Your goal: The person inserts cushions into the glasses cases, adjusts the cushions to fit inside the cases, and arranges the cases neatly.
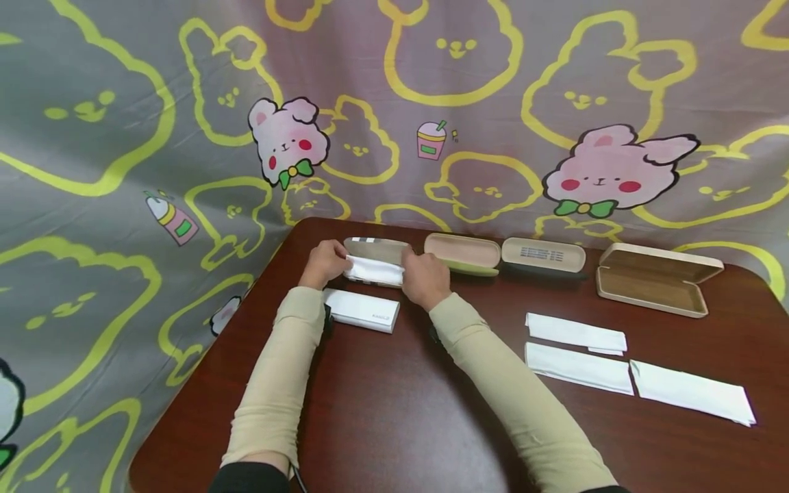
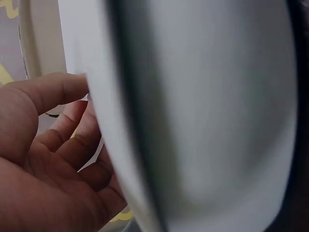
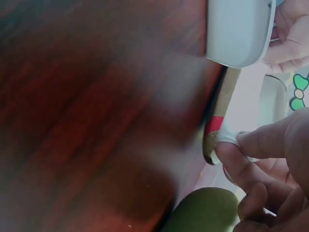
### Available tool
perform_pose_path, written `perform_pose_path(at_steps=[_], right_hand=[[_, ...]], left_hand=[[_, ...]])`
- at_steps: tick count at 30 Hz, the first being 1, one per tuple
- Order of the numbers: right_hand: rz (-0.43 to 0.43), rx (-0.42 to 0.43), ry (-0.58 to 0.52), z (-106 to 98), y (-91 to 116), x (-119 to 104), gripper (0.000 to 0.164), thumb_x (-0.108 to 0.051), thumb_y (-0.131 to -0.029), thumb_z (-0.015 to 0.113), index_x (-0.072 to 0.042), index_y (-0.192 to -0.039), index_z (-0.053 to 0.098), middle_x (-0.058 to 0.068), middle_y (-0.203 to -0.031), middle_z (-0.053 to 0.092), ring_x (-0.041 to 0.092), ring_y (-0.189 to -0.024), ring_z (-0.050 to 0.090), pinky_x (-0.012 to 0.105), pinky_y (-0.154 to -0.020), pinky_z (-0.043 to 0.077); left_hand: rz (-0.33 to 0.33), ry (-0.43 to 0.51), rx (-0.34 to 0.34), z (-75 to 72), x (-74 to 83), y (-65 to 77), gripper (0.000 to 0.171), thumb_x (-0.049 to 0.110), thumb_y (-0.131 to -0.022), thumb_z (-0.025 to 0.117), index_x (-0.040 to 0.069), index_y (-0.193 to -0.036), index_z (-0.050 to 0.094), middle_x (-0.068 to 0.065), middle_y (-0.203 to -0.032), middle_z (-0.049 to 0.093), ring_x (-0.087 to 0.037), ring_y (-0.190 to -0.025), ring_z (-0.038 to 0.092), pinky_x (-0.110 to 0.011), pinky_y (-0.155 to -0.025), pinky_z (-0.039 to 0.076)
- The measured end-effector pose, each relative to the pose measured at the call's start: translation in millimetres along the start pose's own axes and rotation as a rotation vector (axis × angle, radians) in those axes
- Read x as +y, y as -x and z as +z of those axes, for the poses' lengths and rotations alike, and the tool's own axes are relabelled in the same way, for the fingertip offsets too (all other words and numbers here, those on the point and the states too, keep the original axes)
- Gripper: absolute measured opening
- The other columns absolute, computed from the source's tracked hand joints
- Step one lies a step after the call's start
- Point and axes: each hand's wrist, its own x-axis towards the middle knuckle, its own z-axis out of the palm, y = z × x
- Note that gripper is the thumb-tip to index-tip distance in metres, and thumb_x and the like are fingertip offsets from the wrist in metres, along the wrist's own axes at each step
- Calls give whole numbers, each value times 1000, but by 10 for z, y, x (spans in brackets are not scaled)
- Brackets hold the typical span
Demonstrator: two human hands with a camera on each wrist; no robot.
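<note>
An eyeglass case (image 1: 377,250) with a checked outside stands open at the back left of the table. A folded white cloth (image 1: 374,270) lies lengthwise in its lower half. At the cloth's left end my left hand (image 1: 325,264) pinches it; the left wrist view shows thumb and fingers meeting at its edge, partly hidden. My right hand (image 1: 428,279) pinches the right end between thumb (image 3: 263,141) and forefinger at the case's rim. Just in front of them lies a shut white eyeglass case (image 1: 360,309), which fills much of the left wrist view.
Right of my hands, along the back, stand three more open eyeglass cases: a pink and green one (image 1: 462,251), a cream-lined dark one (image 1: 542,255) and a large brown-lined one (image 1: 653,284). Three folded white cloths (image 1: 578,368) lie at the right. A patterned curtain (image 1: 370,137) hangs behind the table.
</note>
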Motion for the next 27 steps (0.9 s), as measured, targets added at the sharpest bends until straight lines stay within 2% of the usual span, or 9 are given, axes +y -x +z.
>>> perform_pose_path(at_steps=[4, 7, 11, 14, 15, 18, 21, 23, 27], right_hand=[[6, 31, 15, 24, -14, 10, 49, -15, -93, 66, -5, -140, 57, 21, -84, 69, 39, -75, 68, 51, -55, 53], [-3, 59, 22, 36, -21, 23, 48, -17, -94, 67, -4, -139, 58, 20, -81, 69, 38, -72, 68, 51, -54, 53], [-18, 92, 29, 71, -23, 52, 46, -20, -94, 71, -4, -136, 62, 17, -78, 70, 36, -68, 67, 49, -53, 54], [-23, 108, 21, 108, -7, 70, 24, -18, -93, 72, -7, -115, 74, 15, -75, 69, 34, -68, 67, 47, -54, 54], [-24, 109, 15, 118, 0, 70, 17, -17, -93, 71, -8, -107, 75, 14, -74, 69, 34, -68, 67, 47, -55, 54], [-25, 103, -19, 134, 23, 62, 8, -14, -93, 70, -8, -89, 72, 14, -76, 68, 34, -72, 67, 47, -59, 55], [2, 80, -66, 120, 46, 40, 10, -14, -93, 70, -8, -100, 70, 16, -81, 69, 35, -76, 68, 49, -62, 55], [41, 60, -103, 100, 61, 30, 19, -14, -93, 70, -8, -110, 65, 18, -83, 69, 37, -77, 68, 51, -63, 54], [107, 27, -170, 53, 72, 18, 31, -13, -94, 67, -9, -120, 52, 19, -83, 67, 39, -75, 67, 53, -61, 52]], left_hand=[[-1, 4, -8, 1, 14, -6, 17, 12, -89, 74, 1, -98, 67, -15, -103, 63, -29, -88, 56, -42, -78, 49], [-8, 18, -31, -7, 12, -25, 18, 20, -91, 74, 3, -90, 69, -11, -89, 63, -24, -75, 53, -38, -69, 47], [-23, 38, -60, 1, 4, -42, 37, 27, -98, 68, 7, -67, 61, -3, -60, 49, -18, -54, 40, -36, -57, 39], [-27, 24, -68, 24, 4, -27, 47, 26, -100, 64, 10, -58, 51, 0, -51, 35, -15, -48, 30, -35, -53, 35], [-33, 17, -64, 34, 4, -19, 47, 25, -100, 64, 9, -57, 51, 0, -50, 36, -15, -47, 30, -35, -52, 35], [-40, -3, -27, 55, 0, 16, 38, 20, -98, 67, 6, -62, 65, -4, -58, 53, -16, -52, 39, -35, -56, 39], [-34, -20, 14, 67, -6, 38, 22, 16, -95, 71, 4, -78, 77, -10, -84, 70, -21, -67, 52, -37, -64, 46], [-15, -34, 31, 76, -11, 40, 16, 15, -93, 74, 3, -85, 79, -11, -98, 72, -23, -76, 58, -39, -70, 49], [-8, -48, 54, 95, -18, 36, 13, 15, -91, 77, 3, -86, 76, -14, -103, 70, -29, -84, 62, -44, -76, 53]])
